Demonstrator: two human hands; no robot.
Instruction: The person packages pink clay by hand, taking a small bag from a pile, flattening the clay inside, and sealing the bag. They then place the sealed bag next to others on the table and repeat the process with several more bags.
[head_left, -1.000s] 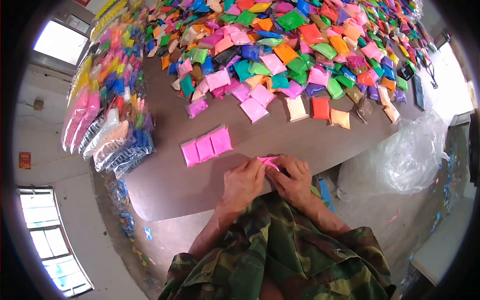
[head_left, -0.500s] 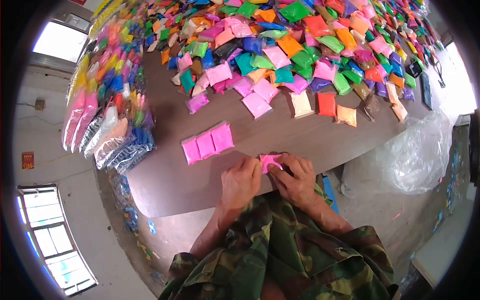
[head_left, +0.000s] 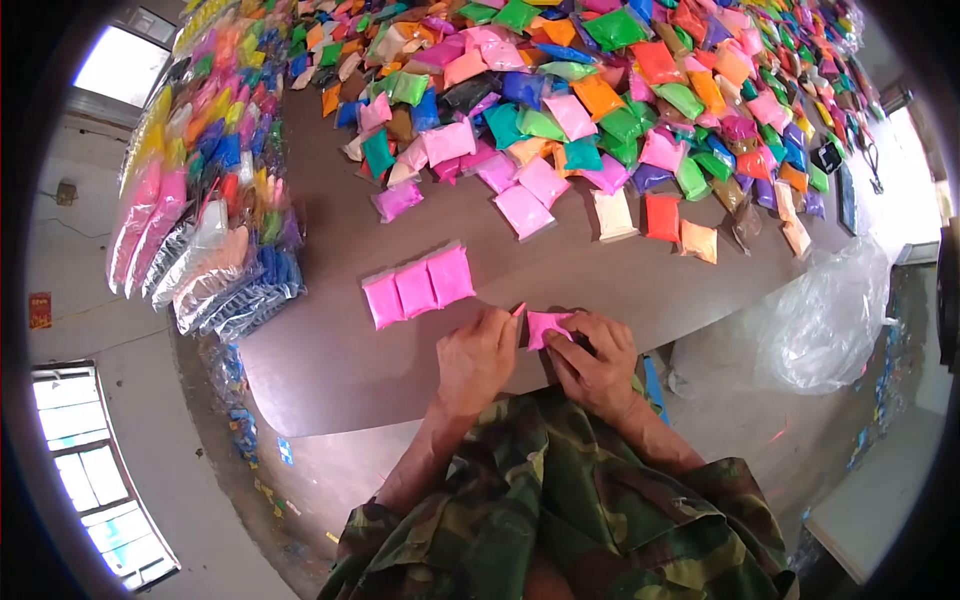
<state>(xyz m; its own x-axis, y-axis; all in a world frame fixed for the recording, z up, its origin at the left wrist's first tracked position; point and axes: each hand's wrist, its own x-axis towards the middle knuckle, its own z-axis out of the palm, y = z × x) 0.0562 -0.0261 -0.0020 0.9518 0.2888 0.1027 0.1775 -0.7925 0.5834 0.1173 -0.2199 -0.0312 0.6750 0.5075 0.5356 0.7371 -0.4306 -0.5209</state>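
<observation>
My right hand [head_left: 597, 362] pinches a small bright pink packet [head_left: 546, 327] between thumb and fingers, close over the near edge of the table. Facing it, my left hand [head_left: 474, 356] is closed, its back turned up. From its fingertips a narrow pink piece [head_left: 519, 310] sticks out, and a gap separates it from the packet; the rest is hidden in the fingers. Beyond the left hand, a joined strip of three pink packets [head_left: 418, 287] lies flat on the brown table [head_left: 340, 370].
A large heap of colourful packets [head_left: 600, 110] covers the table's far side. Long clear bags of packed colours [head_left: 215, 220] stand along the left edge. Clear plastic sheeting [head_left: 820, 320] hangs at the right edge. A dark phone-like slab [head_left: 847, 198] lies far right.
The pink packet, earlier spanning between both hands, now sits in my right hand, with a gap to the left. A pink piece now shows at my left fingertips. The view has shifted slightly.
</observation>
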